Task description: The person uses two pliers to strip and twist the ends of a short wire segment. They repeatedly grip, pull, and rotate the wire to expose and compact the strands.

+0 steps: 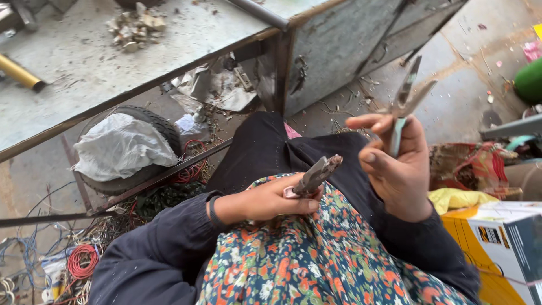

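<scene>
A worn metal workbench (113,62) stood over a littered concrete floor (463,90). Above the lap, the pliers (405,101) stood nearly upright, long axis tilted slightly right, their slightly parted tips pointing up and away, pale blue handles down in the right hand (398,169), whose fingers were curled around them. Lower left, a second pair of pliers (313,176) slanted up to the right, clenched in the left hand (271,202) on the floral cloth (316,260). Under the bench lay a tyre (161,127) holding a white bag (121,148), with tangled wires (79,262) nearby.
</scene>
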